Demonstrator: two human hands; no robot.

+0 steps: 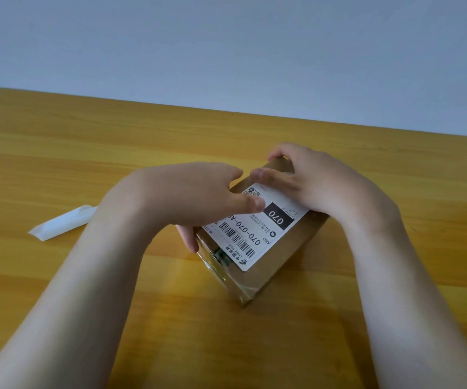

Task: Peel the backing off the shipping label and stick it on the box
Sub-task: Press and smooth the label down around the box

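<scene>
A brown cardboard box [280, 256] sits skewed on the wooden table. A white shipping label [254, 234] with barcodes and "070" lies flat on its top face. My left hand [196, 197] grips the box's left side, thumb on the label and fingers curled down the side wall. My right hand [311, 181] covers the far end of the box. Its thumb presses the label's far edge near the QR code, and its fingers bend over the box's far edge.
A white curled strip of backing paper [61, 223] lies on the table [86, 153] to the left of my left forearm. The table's far edge meets a plain pale wall.
</scene>
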